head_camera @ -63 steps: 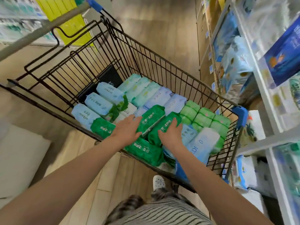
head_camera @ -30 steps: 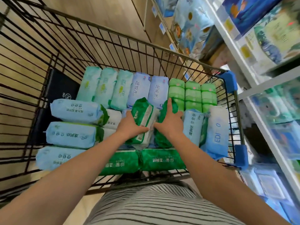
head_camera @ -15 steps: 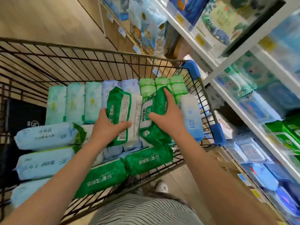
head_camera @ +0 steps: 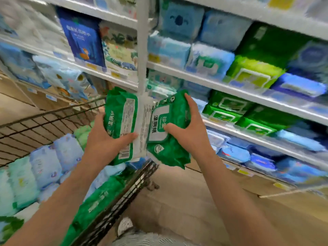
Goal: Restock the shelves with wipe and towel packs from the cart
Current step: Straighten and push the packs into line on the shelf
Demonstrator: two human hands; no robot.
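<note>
The shelves [head_camera: 221,87] and their stock [head_camera: 255,75] are smeared by motion; little print can be read there, and the price labels [head_camera: 154,58] are reduced to coloured patches. The fingers of the left hand [head_camera: 104,139] are hidden behind the left green pack [head_camera: 120,110], whose small print is too fine to read. The fingertips of the right hand [head_camera: 192,134] are concealed behind the right green pack [head_camera: 168,153]. The cart [head_camera: 122,203] is cut off by the left edge; what may be a shoe [head_camera: 125,226] is blurred.

Both upright: left green pack [head_camera: 117,110] shows barcode side, right green pack [head_camera: 170,150] beside it shows flap.
</note>
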